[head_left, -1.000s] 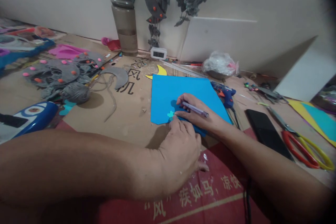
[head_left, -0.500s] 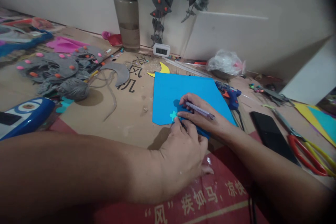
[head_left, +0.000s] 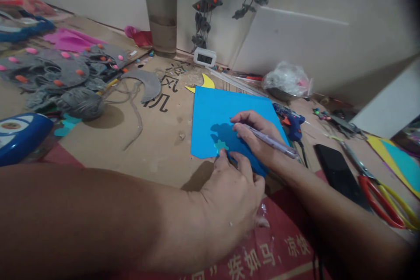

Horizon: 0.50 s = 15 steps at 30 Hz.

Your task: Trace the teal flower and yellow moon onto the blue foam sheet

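Observation:
A blue foam sheet (head_left: 216,109) lies on the cardboard in front of me. A small teal flower cutout (head_left: 220,145) rests on its near edge. My left hand (head_left: 234,192) presses a fingertip on that cutout. My right hand (head_left: 256,138) grips a lilac pen (head_left: 274,142) just right of the cutout, the pen tip hidden under the fingers.
Red-and-yellow scissors (head_left: 377,188), a black phone (head_left: 337,170) and a blue glue gun (head_left: 292,122) lie to the right. Grey felt pieces (head_left: 65,78) and a blue case (head_left: 19,133) lie left. A bottle (head_left: 162,13), a small clock (head_left: 204,57) and a plastic bag (head_left: 287,81) stand by the wall.
My right hand has lifted and moved slightly away from the cutout, with the pen now angled more steeply. The view has shifted a little downward and to the left.

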Each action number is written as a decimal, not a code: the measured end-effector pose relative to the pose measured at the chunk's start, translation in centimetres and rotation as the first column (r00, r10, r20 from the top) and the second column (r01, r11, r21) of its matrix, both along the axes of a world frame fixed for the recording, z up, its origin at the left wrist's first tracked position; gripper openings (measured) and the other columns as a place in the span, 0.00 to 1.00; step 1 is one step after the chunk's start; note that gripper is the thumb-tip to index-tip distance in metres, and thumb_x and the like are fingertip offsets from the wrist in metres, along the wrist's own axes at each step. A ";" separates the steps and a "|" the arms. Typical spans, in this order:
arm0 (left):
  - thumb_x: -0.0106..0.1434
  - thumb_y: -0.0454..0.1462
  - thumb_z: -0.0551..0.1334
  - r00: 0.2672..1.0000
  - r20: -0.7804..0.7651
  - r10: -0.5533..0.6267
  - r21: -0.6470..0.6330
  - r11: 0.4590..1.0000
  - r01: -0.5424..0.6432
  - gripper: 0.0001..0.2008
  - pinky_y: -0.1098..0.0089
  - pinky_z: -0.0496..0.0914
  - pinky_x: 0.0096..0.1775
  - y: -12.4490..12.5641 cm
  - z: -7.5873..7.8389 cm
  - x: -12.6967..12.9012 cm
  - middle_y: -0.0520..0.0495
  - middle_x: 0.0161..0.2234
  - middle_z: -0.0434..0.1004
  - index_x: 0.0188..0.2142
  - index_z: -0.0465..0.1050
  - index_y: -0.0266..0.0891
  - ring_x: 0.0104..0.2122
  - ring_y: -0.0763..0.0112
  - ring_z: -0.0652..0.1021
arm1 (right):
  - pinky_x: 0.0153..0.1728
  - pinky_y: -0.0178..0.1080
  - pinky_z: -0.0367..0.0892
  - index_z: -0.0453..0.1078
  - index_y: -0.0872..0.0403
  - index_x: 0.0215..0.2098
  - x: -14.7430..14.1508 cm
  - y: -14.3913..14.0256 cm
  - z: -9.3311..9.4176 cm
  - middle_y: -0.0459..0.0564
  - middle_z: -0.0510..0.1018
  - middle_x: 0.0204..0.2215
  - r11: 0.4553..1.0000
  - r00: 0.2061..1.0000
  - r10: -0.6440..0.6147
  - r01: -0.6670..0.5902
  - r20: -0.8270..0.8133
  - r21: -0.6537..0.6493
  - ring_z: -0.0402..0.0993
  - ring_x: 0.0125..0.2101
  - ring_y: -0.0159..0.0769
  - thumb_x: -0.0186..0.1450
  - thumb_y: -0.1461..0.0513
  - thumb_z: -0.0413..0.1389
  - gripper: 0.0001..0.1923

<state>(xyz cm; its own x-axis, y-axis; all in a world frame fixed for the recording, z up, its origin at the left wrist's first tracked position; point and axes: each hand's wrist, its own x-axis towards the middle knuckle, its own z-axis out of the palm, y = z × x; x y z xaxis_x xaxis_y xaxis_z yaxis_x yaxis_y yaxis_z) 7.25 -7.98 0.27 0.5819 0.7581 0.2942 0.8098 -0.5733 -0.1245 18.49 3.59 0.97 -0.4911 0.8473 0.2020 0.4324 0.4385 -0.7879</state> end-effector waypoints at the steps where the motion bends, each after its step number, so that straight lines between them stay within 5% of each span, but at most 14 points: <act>1: 0.58 0.61 0.60 1.000 0.002 0.004 0.001 1.000 -0.004 0.31 0.42 0.70 0.44 0.0 -0.1 0.0 0.25 0.44 0.76 0.43 0.76 0.34 0.50 0.35 0.72 | 0.30 0.38 0.67 0.68 0.51 0.41 -0.2 -0.1 0.0 0.47 0.76 0.32 1.000 0.999 -0.004 0.003 -0.047 -0.025 0.72 0.31 0.34 0.67 0.56 0.54 0.08; 8: 0.56 0.57 0.66 0.997 0.025 0.070 0.024 0.997 -0.071 0.30 0.46 0.70 0.44 -0.6 -0.2 0.0 0.27 0.48 0.74 0.44 0.75 0.33 0.53 0.35 0.70 | 0.28 0.34 0.67 0.72 0.55 0.34 -0.7 -0.4 0.7 0.48 0.78 0.30 0.986 0.997 0.077 -0.079 -0.025 -0.144 0.73 0.29 0.32 0.60 0.55 0.64 0.11; 15: 0.57 0.56 0.65 0.997 0.044 0.061 0.031 0.998 -0.063 0.28 0.42 0.66 0.50 -0.7 -0.4 0.0 0.27 0.50 0.73 0.43 0.74 0.32 0.55 0.36 0.69 | 0.27 0.33 0.65 0.69 0.53 0.33 -0.9 -0.8 0.2 0.44 0.75 0.24 0.994 0.998 0.067 -0.068 -0.010 -0.081 0.72 0.26 0.29 0.66 0.53 0.58 0.12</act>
